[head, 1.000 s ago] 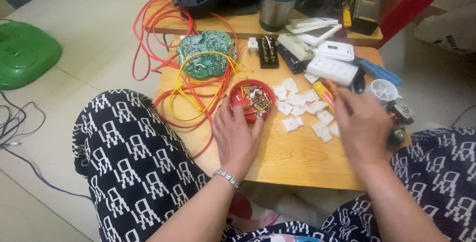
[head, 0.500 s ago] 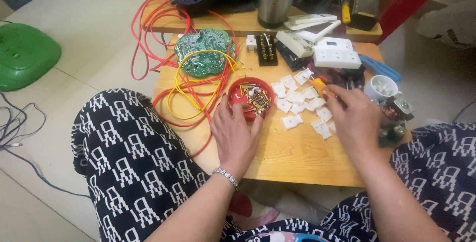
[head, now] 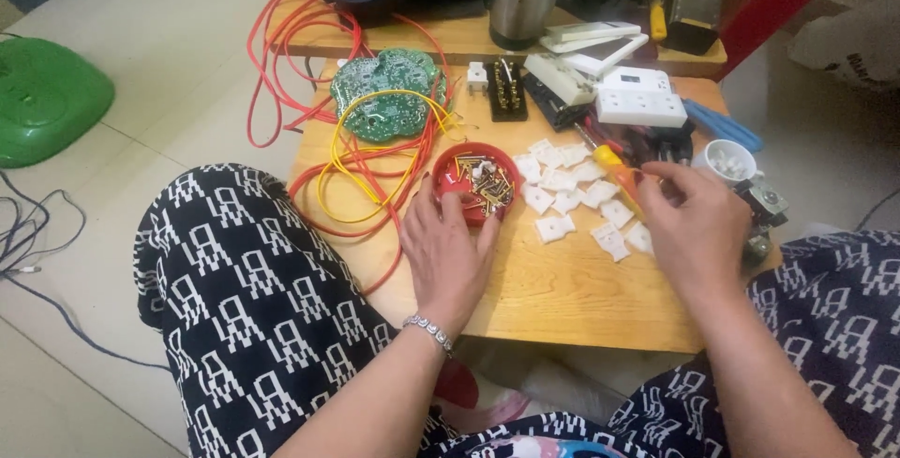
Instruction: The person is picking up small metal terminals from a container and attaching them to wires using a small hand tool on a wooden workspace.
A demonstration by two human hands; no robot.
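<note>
1. My left hand (head: 448,254) lies flat on the wooden table (head: 562,299), fingers spread loosely; the fingertips touch the near rim of the red bowl (head: 452,182) and grip nothing.
2. The red bowl sits near the middle of the table and holds a heap of small brass screws (head: 487,186).
3. My right hand (head: 692,224) hovers over the right part of the table, fingers curled in close together. Its fingertips are at the yellow-handled screwdriver (head: 611,160); I cannot tell whether they pinch the tool or only touch it.
4. Just left of that hand, small white plastic pieces (head: 567,197) lie scattered between the bowl and the screwdriver.
5. A green circuit board (head: 384,94) rests at the table's far left, with yellow wire (head: 366,172) and red wire (head: 281,64) looping around it and over the edge.
6. Beyond the screwdriver lies a white socket block (head: 639,106); a small white cup (head: 729,160) stands just right of my right hand.
7. My patterned trousers (head: 244,299) frame the table on both sides.
</note>
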